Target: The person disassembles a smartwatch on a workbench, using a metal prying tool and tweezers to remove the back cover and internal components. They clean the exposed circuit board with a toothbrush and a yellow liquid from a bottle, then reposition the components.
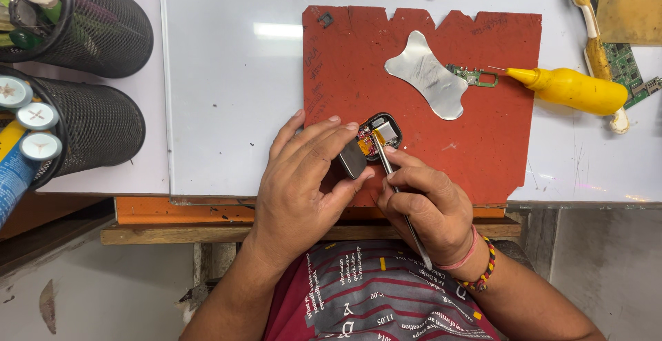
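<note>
My left hand (303, 175) fingers grip an opened smartwatch (376, 137) (back already off, insides showing) while my right hand (424, 206) fingers pinch tweezers (393, 182) probing inside, unfinished.

The red mat (420, 106) looks matt and a bit rough. The flat metal plate (427, 82) is dull silver. The yellow bottle (576, 91) is smooth plastic. The white worktop (227, 79) is shiny. The tweezers (403, 206) are thin metal.
</note>
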